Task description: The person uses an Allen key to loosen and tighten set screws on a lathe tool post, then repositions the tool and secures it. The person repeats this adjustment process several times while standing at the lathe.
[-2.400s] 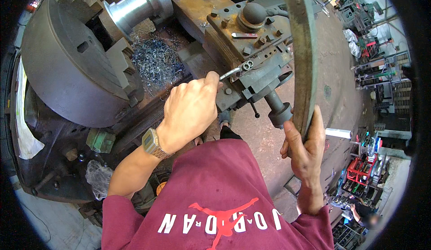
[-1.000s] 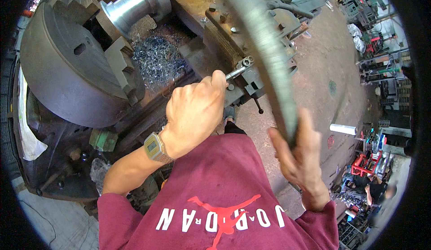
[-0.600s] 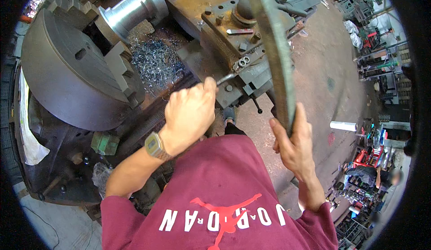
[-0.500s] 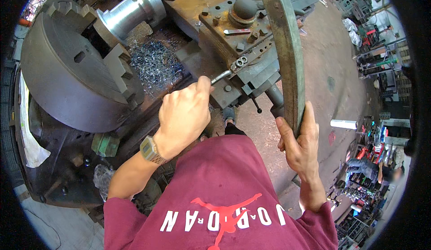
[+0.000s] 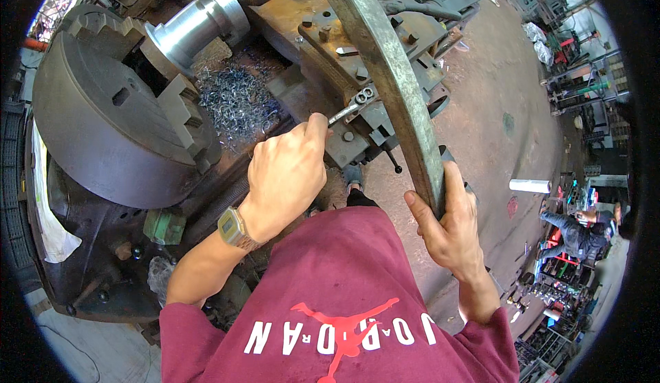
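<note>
My left hand (image 5: 287,170) is wrapped around a short silver crank handle (image 5: 342,113), whose far end shows two round rings at the lathe's tool slide (image 5: 371,118). A long, thick grey metal bar (image 5: 388,60), which looks curved in this wide view, slants across the tool post area. Near its lower end, my right hand (image 5: 450,232) grips it, with the thumb on the near side and the fingers behind. The bar hides part of the tool post and slide. Left of these, a shiny flanged metal cylinder (image 5: 196,29) sits in the big dark lathe chuck (image 5: 117,122).
Curled metal shavings (image 5: 240,101) lie below the cylinder. A green block (image 5: 163,226) rests in front of the chuck. A small black-knobbed lever (image 5: 397,166) sticks out from the slide. At far right, another person (image 5: 581,235) is near cluttered shelves; a white roll (image 5: 530,185) lies on the floor.
The bar has swung left over the tool post, and my right hand has shifted slightly left and down with it. My left hand stays on the crank handle. The other person has changed posture.
</note>
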`<act>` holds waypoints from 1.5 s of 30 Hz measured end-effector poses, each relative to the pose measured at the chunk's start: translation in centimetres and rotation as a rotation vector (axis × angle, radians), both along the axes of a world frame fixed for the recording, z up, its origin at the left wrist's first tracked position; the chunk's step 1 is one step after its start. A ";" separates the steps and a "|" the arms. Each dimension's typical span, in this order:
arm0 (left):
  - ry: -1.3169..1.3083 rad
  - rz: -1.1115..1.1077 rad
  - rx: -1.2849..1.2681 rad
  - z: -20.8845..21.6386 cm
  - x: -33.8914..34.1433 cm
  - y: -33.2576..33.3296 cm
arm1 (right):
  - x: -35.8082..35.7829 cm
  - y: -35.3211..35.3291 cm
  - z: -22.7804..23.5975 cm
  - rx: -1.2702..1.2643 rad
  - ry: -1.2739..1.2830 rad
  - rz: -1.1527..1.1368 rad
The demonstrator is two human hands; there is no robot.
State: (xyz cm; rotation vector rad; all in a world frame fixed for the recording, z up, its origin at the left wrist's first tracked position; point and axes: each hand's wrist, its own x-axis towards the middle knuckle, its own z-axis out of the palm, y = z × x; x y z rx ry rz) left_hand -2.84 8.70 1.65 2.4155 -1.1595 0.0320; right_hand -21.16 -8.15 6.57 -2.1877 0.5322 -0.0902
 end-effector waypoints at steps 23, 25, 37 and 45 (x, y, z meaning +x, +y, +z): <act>0.079 0.032 -0.056 -0.7 -0.5 0.5 | -0.2 -0.1 -1.2 -0.203 0.016 -0.089; 0.093 0.024 -0.056 -0.7 -0.3 0.5 | -0.6 -0.6 -0.3 -0.053 -0.027 -0.235; -0.019 0.017 -0.048 -0.5 -0.5 -0.3 | -0.2 0.4 -0.4 -0.118 -0.141 -0.022; 0.055 0.033 -0.033 -0.3 -0.4 -0.2 | 1.2 0.5 1.4 -0.158 0.032 0.015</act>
